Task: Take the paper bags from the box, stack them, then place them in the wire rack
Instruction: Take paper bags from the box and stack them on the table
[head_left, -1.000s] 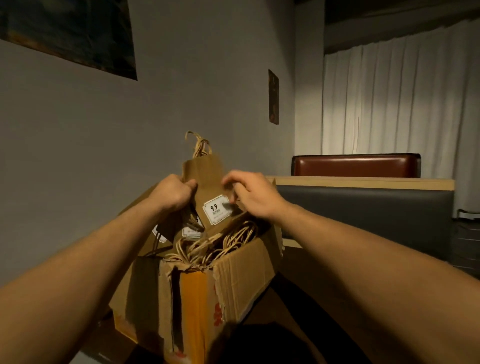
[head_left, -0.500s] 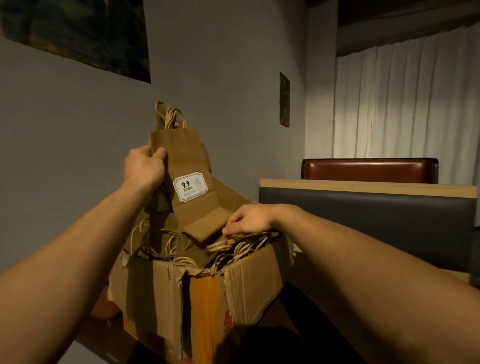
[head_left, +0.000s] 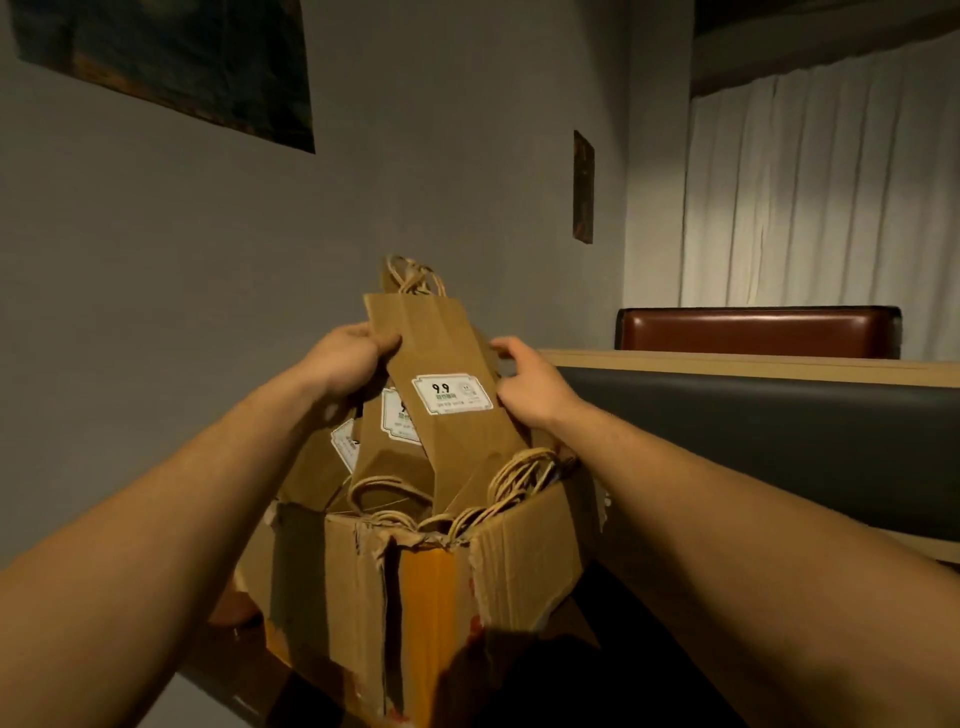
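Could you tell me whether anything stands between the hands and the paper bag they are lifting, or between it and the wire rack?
Nothing blocks the grip: the left hand and right hand already hold the front paper bag by its side edges above the cardboard box. The wire rack is out of view, so that path cannot be judged.

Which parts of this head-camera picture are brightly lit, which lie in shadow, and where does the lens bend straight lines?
Head view: the white curtain is brightest; the cardboard box front and the floor beneath fall into deep shadow; the sticker on the paper bag stays readable; wide-angle distortion tilts the wall corner and stretches the forearms.
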